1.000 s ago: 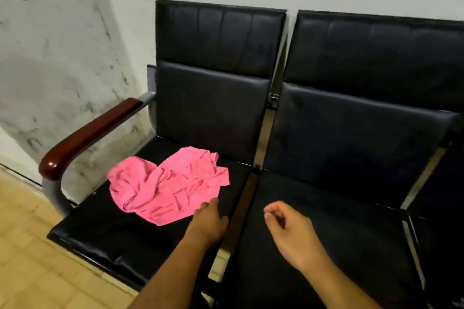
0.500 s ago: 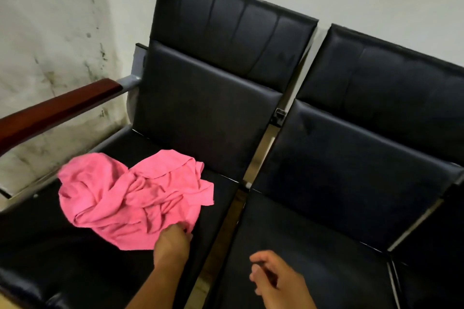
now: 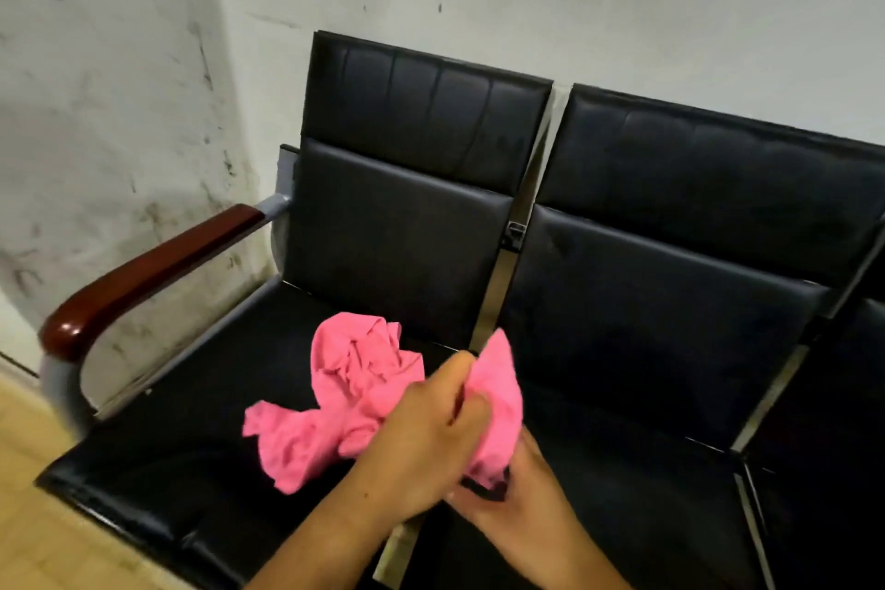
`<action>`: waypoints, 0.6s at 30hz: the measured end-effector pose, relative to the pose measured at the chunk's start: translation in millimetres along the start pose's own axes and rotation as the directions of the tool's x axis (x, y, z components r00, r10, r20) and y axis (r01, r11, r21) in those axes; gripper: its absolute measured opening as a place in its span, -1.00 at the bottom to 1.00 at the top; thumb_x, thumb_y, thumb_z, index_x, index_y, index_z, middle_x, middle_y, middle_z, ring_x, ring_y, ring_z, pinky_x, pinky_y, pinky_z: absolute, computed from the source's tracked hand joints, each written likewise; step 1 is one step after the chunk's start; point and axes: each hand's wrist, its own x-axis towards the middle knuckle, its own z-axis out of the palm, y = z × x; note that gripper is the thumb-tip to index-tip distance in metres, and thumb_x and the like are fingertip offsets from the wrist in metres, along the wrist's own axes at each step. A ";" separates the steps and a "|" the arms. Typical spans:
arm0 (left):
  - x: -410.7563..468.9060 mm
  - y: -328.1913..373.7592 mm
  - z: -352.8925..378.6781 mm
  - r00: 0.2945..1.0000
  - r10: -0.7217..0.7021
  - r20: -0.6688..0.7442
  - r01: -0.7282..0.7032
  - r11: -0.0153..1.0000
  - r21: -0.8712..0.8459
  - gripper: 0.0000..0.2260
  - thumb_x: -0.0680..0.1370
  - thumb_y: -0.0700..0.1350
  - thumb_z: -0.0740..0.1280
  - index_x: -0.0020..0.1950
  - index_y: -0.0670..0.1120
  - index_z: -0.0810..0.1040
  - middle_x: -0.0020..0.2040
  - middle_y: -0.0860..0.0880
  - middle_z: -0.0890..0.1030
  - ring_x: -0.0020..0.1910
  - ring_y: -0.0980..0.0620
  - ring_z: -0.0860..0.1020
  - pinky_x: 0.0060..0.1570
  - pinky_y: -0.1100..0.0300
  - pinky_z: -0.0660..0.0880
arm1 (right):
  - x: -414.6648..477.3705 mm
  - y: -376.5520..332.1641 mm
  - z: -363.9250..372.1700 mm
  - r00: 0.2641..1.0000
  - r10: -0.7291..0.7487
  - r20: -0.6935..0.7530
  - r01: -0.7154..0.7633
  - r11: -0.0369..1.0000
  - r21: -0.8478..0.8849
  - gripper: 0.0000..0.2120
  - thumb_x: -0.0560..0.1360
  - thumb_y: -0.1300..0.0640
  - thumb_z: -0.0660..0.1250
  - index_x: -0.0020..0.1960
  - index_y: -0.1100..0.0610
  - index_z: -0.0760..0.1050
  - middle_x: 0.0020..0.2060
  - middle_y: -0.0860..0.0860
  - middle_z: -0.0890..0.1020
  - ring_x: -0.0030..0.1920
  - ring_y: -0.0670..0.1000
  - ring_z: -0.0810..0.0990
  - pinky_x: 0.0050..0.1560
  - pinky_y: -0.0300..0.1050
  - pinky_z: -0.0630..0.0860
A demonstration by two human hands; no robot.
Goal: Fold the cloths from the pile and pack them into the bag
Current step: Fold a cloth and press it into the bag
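Observation:
A crumpled pink cloth (image 3: 354, 378) hangs in a bunch over the gap between two black seats. My left hand (image 3: 426, 441) grips its right part, with fingers curled into the fabric. My right hand (image 3: 522, 493) lies below and behind the left one, under the cloth's right end; its fingers are mostly hidden by the fabric, so its hold is unclear. The cloth's left end trails down toward the left seat (image 3: 167, 460). No bag and no pile of other cloths are in view.
A row of black padded chairs stands against a stained white wall (image 3: 119, 86). A dark red wooden armrest (image 3: 143, 273) on a grey metal frame bounds the left seat. The right seat (image 3: 646, 470) lies bare. Yellowish floor tiles (image 3: 28, 537) show at lower left.
My left hand has taken hold of the pink cloth and lifted it rightward off the left seat. My right hand has come in under the cloth. The camera has swung back.

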 end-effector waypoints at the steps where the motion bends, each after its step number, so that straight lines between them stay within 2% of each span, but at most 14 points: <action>1: -13.3 11.5 2.1 0.999 0.024 0.034 -0.024 1.000 -0.003 -0.89 0.63 -0.10 0.21 -0.09 -0.01 0.39 -0.26 -0.03 0.55 -0.32 0.12 0.49 -0.22 0.03 0.47 | -6.4 -7.4 2.9 1.000 -0.016 0.021 0.016 0.999 0.028 -0.40 0.43 0.15 0.58 0.36 -0.16 0.42 0.11 -0.35 0.63 0.10 -0.35 0.60 0.06 -0.42 0.54; 4: -32.8 16.8 8.5 0.997 0.053 0.047 -0.052 0.998 -0.032 -0.90 0.66 -0.06 0.23 -0.06 0.03 0.42 -0.21 0.05 0.61 -0.25 0.13 0.58 -0.19 0.08 0.53 | -15.1 -13.8 2.4 0.997 0.075 -0.035 -0.072 0.993 0.090 -0.63 0.44 0.42 0.46 0.11 0.03 0.61 -0.19 -0.11 0.72 -0.18 -0.36 0.65 -0.11 -0.40 0.58; 5: -37.1 14.5 7.6 0.999 0.041 0.028 -0.040 0.999 -0.036 -0.92 0.67 -0.07 0.24 -0.03 0.06 0.44 -0.19 0.09 0.63 -0.24 0.16 0.59 -0.19 0.10 0.55 | -19.3 -13.6 -1.8 0.993 0.095 -0.070 -0.089 0.993 0.084 -0.64 0.40 0.44 0.47 0.01 0.02 0.65 -0.26 -0.07 0.73 -0.23 -0.30 0.67 -0.15 -0.35 0.60; 7: -41.0 5.3 6.0 1.000 0.015 0.016 -0.015 1.000 0.013 -0.95 0.65 -0.02 0.29 0.01 0.08 0.44 -0.21 0.15 0.59 -0.28 0.23 0.53 -0.22 0.14 0.51 | -27.5 -6.2 -14.3 0.992 0.061 -0.108 -0.057 0.998 0.036 -0.68 0.37 0.38 0.50 -0.12 -0.04 0.64 -0.29 -0.09 0.72 -0.26 -0.18 0.69 -0.24 -0.34 0.56; 9: -45.6 -1.5 5.1 0.994 -0.020 0.111 0.009 0.995 0.097 -0.78 0.57 0.12 0.40 0.13 0.12 0.45 -0.14 0.16 0.58 -0.24 0.27 0.51 -0.20 0.21 0.49 | -37.5 3.0 -31.9 0.990 0.001 -0.142 -0.020 0.991 -0.131 -0.80 0.40 0.23 0.48 -0.16 -0.05 0.55 -0.29 -0.11 0.68 -0.26 -0.11 0.63 -0.26 -0.27 0.50; 11: -50.2 -7.7 9.2 0.949 -0.057 0.309 0.009 0.988 0.154 -0.50 0.47 0.21 0.51 0.35 0.22 0.43 0.09 0.25 0.60 0.00 0.34 0.55 0.00 0.25 0.54 | -46.2 8.1 -48.3 0.996 -0.016 -0.087 -0.004 0.975 -0.223 -0.87 0.42 0.15 0.46 -0.18 -0.07 0.57 -0.28 -0.16 0.68 -0.23 -0.15 0.62 -0.22 -0.26 0.50; 12: -52.3 -9.3 13.2 0.917 -0.062 0.395 -0.014 0.983 0.185 -0.43 0.44 0.20 0.54 0.40 0.23 0.43 0.19 0.25 0.59 0.12 0.33 0.55 0.13 0.23 0.54 | -48.8 10.2 -55.4 1.000 -0.025 -0.015 0.020 0.958 -0.285 -0.87 0.43 0.13 0.47 -0.20 -0.10 0.60 -0.26 -0.19 0.68 -0.21 -0.19 0.63 -0.22 -0.32 0.48; 13: -54.6 -9.7 18.7 0.888 -0.052 0.457 -0.053 0.975 0.214 -0.48 0.44 0.17 0.56 0.35 0.20 0.49 0.21 0.21 0.61 0.15 0.28 0.57 0.19 0.15 0.54 | -52.4 10.2 -62.0 0.998 -0.019 0.067 0.042 0.932 -0.360 -0.87 0.43 0.08 0.48 -0.23 -0.13 0.60 -0.27 -0.22 0.67 -0.20 -0.23 0.63 -0.21 -0.36 0.46; 15: -59.6 -4.4 30.9 0.864 -0.041 0.502 -0.095 0.965 0.243 -0.73 0.46 0.14 0.54 0.05 0.07 0.60 -0.05 0.12 0.66 -0.06 0.16 0.63 0.04 0.02 0.60 | -59.1 15.2 -76.5 0.971 0.102 0.217 0.032 0.841 -0.540 -0.85 0.39 -0.01 0.47 -0.32 -0.14 0.55 -0.34 -0.20 0.64 -0.24 -0.27 0.61 -0.26 -0.41 0.42; 16: -61.4 -1.0 35.5 0.863 -0.049 0.502 -0.076 0.971 0.227 -0.77 0.49 0.15 0.51 -0.05 0.04 0.59 -0.17 0.11 0.64 -0.19 0.18 0.61 -0.06 0.04 0.60 | -62.9 17.1 -85.9 0.946 0.191 0.260 0.007 0.795 -0.607 -0.85 0.37 -0.02 0.44 -0.35 -0.13 0.53 -0.37 -0.18 0.62 -0.26 -0.26 0.61 -0.30 -0.42 0.40; 18: -62.8 6.0 42.5 0.866 -0.070 0.495 -0.015 0.986 0.166 -0.75 0.53 0.18 0.46 -0.07 0.02 0.61 -0.22 0.09 0.64 -0.25 0.21 0.57 -0.15 0.10 0.56 | -75.8 22.9 -110.1 0.932 0.271 0.242 -0.040 0.740 -0.672 -0.90 0.32 -0.05 0.38 -0.36 -0.16 0.54 -0.38 -0.12 0.62 -0.31 -0.24 0.59 -0.33 -0.40 0.40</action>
